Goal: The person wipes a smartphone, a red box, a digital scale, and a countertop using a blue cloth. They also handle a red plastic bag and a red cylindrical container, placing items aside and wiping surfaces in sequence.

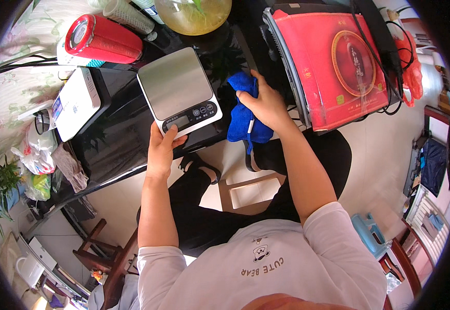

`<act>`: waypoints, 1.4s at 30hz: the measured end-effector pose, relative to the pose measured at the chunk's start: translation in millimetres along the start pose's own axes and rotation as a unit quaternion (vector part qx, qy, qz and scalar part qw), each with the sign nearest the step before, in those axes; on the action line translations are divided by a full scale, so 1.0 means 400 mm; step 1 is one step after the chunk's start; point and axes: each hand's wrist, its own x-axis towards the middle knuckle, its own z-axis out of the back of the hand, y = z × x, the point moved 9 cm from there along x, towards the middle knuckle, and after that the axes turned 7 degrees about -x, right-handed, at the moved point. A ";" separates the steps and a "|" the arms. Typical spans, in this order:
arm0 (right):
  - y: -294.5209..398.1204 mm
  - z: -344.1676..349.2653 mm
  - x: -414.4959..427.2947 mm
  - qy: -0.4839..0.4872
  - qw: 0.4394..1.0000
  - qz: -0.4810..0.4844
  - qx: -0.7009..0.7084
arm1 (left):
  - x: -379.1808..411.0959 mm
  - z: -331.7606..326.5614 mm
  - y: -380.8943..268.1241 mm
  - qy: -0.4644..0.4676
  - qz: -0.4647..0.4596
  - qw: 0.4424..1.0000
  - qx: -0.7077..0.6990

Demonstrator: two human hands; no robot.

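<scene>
My left hand (163,145) grips the front edge of a digital kitchen scale (176,83), thumb over its dark display and fingers underneath. The scale has a bare brushed-metal plate and a white rim. To its right, my right hand (267,102) holds a bunched blue cloth (242,120) by its upper part, thumb on top. The cloth bears a small white tag and its lower end hangs near the table's front edge. Scale and cloth are apart. Beneath them is a glossy black table (128,112); whether the scale rests on it, I cannot tell.
Left on the table are a red cylindrical speaker (105,40), a white box (76,104) and a grey-brown cloth (70,166). Behind the scale stands a glass vessel (194,15) of yellowish liquid. A red box (325,66) with black cables over it occupies the right.
</scene>
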 end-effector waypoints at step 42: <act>-0.009 0.007 -0.001 -0.029 0.999 0.007 -0.029 | 0.008 -0.012 -0.105 -0.041 -0.126 0.849 0.511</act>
